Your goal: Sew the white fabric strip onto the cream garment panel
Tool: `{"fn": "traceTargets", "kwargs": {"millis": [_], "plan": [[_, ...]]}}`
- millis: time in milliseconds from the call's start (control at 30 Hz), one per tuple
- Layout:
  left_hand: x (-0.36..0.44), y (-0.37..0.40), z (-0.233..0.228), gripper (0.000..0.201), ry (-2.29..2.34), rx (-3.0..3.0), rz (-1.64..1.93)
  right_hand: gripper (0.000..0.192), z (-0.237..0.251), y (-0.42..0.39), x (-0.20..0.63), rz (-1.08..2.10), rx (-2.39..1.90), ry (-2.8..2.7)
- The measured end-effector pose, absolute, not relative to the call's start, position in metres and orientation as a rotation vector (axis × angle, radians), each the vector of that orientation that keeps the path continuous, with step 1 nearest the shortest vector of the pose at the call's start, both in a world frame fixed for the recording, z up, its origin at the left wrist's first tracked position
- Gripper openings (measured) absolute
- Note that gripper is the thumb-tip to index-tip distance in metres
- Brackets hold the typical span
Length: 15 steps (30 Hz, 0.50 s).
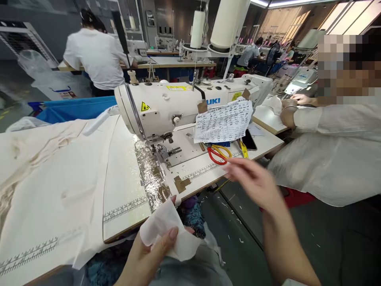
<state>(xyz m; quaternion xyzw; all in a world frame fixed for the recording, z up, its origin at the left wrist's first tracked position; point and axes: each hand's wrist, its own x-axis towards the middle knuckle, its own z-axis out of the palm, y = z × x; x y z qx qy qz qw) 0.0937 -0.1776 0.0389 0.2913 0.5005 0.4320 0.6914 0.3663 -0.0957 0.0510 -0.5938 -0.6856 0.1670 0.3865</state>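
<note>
My left hand point(159, 248) is closed on a piece of white fabric point(166, 224), its thumb pressed on top, just in front of the table edge. A pair of scissors point(218, 154) with red and yellow handles lies on the machine table, blades partly hidden under a handwritten paper sheet. My right hand point(253, 180) is reached out toward those handles, slightly blurred, with fingers stretched forward and nothing visible in them. Its fingertips are beside the red handle; whether they touch it I cannot tell. Behind both hands stands a white sewing machine point(160, 105).
White fabric point(50, 186) is spread across the left table. A yellow tape measure point(243, 149) and a dark phone point(249, 140) lie beyond the scissors. Thread cones point(228, 26) stand above the machine. At the right a co-worker's sleeve point(336, 115) is close by.
</note>
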Motion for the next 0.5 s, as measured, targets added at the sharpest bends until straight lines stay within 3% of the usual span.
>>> {"fn": "traceTargets", "kwargs": {"millis": [100,167,333,500], "plan": [[0.092,-0.178,0.038,0.089,1.232,0.631,1.004,0.036,0.042,-0.036,0.327,-0.018,-1.884,-2.174],[0.088,-0.178,0.034,0.088,1.307,0.614,1.039,0.039,0.036,-0.001,0.308,-0.104,-1.981,-2.195],[0.082,-0.172,0.026,0.091,1.380,0.590,1.081,0.033,0.026,0.050,0.290,-0.075,-2.065,-2.302],[0.085,-0.164,0.024,0.084,1.367,0.584,1.077,0.038,0.025,0.029,0.295,-0.002,-2.056,-2.375]]}}
